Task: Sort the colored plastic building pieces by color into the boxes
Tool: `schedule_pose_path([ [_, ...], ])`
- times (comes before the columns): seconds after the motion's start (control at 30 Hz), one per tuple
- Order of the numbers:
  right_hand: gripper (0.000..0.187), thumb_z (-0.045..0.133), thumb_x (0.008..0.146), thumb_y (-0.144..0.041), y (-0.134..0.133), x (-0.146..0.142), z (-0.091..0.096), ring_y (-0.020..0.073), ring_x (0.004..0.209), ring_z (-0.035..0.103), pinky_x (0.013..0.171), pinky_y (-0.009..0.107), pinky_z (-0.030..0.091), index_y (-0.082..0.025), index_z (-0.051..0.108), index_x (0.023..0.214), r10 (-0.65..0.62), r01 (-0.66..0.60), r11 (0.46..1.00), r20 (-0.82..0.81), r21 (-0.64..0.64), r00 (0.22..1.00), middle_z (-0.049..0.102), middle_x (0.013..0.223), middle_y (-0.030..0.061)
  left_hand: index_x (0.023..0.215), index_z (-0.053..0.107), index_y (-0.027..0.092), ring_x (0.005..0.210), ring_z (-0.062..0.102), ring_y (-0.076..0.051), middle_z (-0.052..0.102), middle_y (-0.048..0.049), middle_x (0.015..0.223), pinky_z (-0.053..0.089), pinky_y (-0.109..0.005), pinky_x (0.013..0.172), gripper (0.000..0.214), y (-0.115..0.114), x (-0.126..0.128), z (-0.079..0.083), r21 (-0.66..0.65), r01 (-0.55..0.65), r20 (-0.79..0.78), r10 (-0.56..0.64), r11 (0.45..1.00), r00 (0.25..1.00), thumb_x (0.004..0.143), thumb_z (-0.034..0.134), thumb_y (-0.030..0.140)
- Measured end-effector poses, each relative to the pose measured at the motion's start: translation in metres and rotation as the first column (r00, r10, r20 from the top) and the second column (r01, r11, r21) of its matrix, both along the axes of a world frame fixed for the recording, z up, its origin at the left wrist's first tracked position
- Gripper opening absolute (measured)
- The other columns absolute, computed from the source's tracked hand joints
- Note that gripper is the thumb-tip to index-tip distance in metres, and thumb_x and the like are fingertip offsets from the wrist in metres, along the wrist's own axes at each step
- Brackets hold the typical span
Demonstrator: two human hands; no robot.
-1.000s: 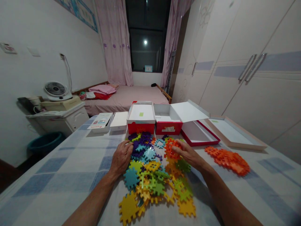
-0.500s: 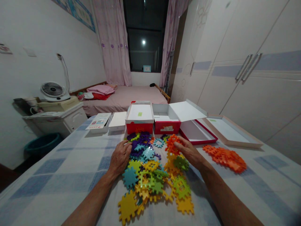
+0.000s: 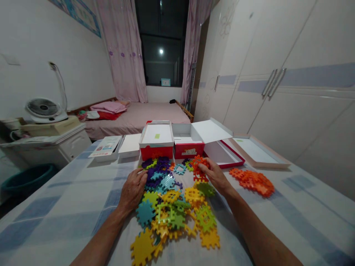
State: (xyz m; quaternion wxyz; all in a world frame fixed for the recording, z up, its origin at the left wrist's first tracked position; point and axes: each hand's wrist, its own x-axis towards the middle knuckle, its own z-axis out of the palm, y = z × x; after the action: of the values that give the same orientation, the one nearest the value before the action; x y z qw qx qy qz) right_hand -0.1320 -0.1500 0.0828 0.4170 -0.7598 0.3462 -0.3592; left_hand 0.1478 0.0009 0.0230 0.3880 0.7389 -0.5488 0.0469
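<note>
A heap of flat toothed plastic tiles [image 3: 172, 207] in yellow, green, teal and purple lies on the checked tablecloth in front of me. My right hand [image 3: 215, 176] is closed on a clump of orange tiles [image 3: 199, 166] at the far right of the heap, lifted a little above it. My left hand [image 3: 133, 189] rests flat with fingers spread on the heap's left edge, fingertips against purple tiles [image 3: 155, 170]. A separate pile of orange tiles [image 3: 253, 181] lies to the right.
Two open red boxes [image 3: 156, 151] [image 3: 188, 149] stand behind the heap, with white lids and a shallow tray [image 3: 259, 151] beside them. White flat boxes [image 3: 108, 147] sit at back left. A bed, a fan on a cabinet and wardrobe doors surround the table [image 3: 69, 192].
My right hand has drawn the orange clump up and slightly away from the heap. My left hand has stayed on the heap's left edge. The view has shifted to the right.
</note>
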Motion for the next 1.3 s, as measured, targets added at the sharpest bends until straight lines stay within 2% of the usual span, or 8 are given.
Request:
schedule_pose_path([
  [0.17, 0.033, 0.049, 0.08, -0.052, -0.027, -0.06, 0.017, 0.0157, 0.06, 0.052, 0.057, 0.028, 0.039, -0.02, 0.054, 0.075, -0.292, 0.255, 0.948, -0.206, -0.19, 0.934, 0.056, 0.065, 0.0, 0.103, 0.067, 0.017, 0.114, 0.055, -0.025, 0.062, -0.0119, 0.117, 0.042, -0.043, 0.103, 0.058, -0.002, 0.005, -0.004, 0.01, 0.01, -0.002, -0.01, 1.0, 1.0, 0.091, 0.025, 0.054],
  [0.33, 0.029, 0.047, 0.079, -0.044, -0.063, -0.139, -0.002, 0.0246, 0.071, 0.06, 0.067, 0.037, 0.046, -0.019, 0.062, 0.079, -0.55, 0.418, 0.825, -0.372, -0.38, 0.748, 0.065, 0.075, 0.0097, 0.105, 0.067, 0.014, 0.116, 0.053, -0.026, 0.06, -0.0144, 0.118, 0.04, -0.044, 0.104, 0.062, -0.001, 0.004, -0.003, 0.031, 0.013, -0.009, -0.012, 0.999, 1.0, 0.091, 0.022, 0.055],
  [0.5, 0.045, 0.05, 0.079, -0.037, -0.064, -0.148, -0.003, 0.0358, 0.11, 0.053, 0.089, 0.05, 0.043, -0.009, 0.06, 0.113, -0.784, 0.508, 0.599, -0.323, -0.619, 0.531, 0.061, 0.115, 0.022, 0.106, 0.067, 0.014, 0.116, 0.052, -0.025, 0.061, -0.0135, 0.116, 0.04, -0.044, 0.104, 0.063, -0.001, 0.001, -0.001, 0.035, 0.01, 0.005, -0.01, 0.999, 1.0, 0.092, 0.021, 0.054],
  [0.57, 0.046, 0.047, 0.082, -0.037, -0.054, -0.121, 0.004, 0.0323, 0.111, 0.054, 0.091, 0.047, 0.044, -0.008, 0.059, 0.117, -0.713, 0.455, 0.653, -0.289, -0.606, 0.638, 0.06, 0.117, 0.0205, 0.107, 0.067, 0.013, 0.116, 0.052, -0.025, 0.061, -0.0137, 0.117, 0.04, -0.044, 0.105, 0.063, -0.001, 0.001, -0.001, 0.037, 0.007, 0.002, -0.007, 0.999, 1.0, 0.092, 0.02, 0.053],
  [0.7, 0.035, 0.046, 0.086, -0.032, -0.029, -0.031, 0.009, 0.0202, 0.099, 0.061, 0.087, 0.032, 0.048, -0.013, 0.063, 0.109, -0.205, 0.063, 0.928, -0.362, -0.367, 0.909, 0.065, 0.11, 0.0122, 0.109, 0.066, 0.013, 0.117, 0.051, -0.025, 0.06, -0.0139, 0.119, 0.038, -0.043, 0.106, 0.061, -0.001, 0.001, -0.002, 0.039, 0.009, -0.009, -0.009, 0.999, 1.0, 0.093, 0.021, 0.051],
  [0.83, 0.037, 0.048, 0.086, -0.023, -0.012, 0.059, -0.001, 0.0192, 0.111, 0.055, 0.098, 0.029, 0.04, -0.014, 0.059, 0.12, 0.009, -0.216, 0.914, -0.515, -0.342, 0.857, 0.062, 0.121, 0.0093, 0.108, 0.066, 0.013, 0.117, 0.051, -0.024, 0.059, -0.0137, 0.12, 0.039, -0.043, 0.105, 0.057, 0.0, 0.0, -0.001, 0.04, 0.009, -0.029, -0.007, 0.999, 1.0, 0.093, 0.024, 0.049],
  [0.97, 0.042, 0.051, 0.084, -0.021, -0.006, 0.105, -0.015, 0.0246, 0.117, 0.05, 0.097, 0.036, 0.037, -0.016, 0.055, 0.125, 0.016, -0.262, 0.907, -0.594, -0.33, 0.804, 0.061, 0.122, 0.0123, 0.103, 0.067, 0.014, 0.116, 0.052, -0.024, 0.061, -0.0127, 0.117, 0.04, -0.043, 0.105, 0.053, 0.001, -0.003, 0.002, 0.0, 0.004, -0.049, -0.004, 1.0, 0.999, 0.094, 0.026, 0.047],
  [1.3, 0.045, 0.05, 0.074, -0.002, 0.01, 0.092, -0.017, 0.0144, 0.09, 0.053, 0.08, 0.026, 0.043, -0.018, 0.055, 0.117, 0.277, -0.398, 0.863, -0.368, -0.311, 0.888, 0.052, 0.099, 0.0051, 0.127, 0.054, 0.021, 0.124, 0.048, -0.022, 0.057, -0.008, 0.13, 0.037, -0.045, 0.107, 0.045, -0.001, -0.003, 0.003, -0.041, 0.116, 0.009, -0.116, 0.992, 0.993, 0.093, 0.036, 0.043],
])
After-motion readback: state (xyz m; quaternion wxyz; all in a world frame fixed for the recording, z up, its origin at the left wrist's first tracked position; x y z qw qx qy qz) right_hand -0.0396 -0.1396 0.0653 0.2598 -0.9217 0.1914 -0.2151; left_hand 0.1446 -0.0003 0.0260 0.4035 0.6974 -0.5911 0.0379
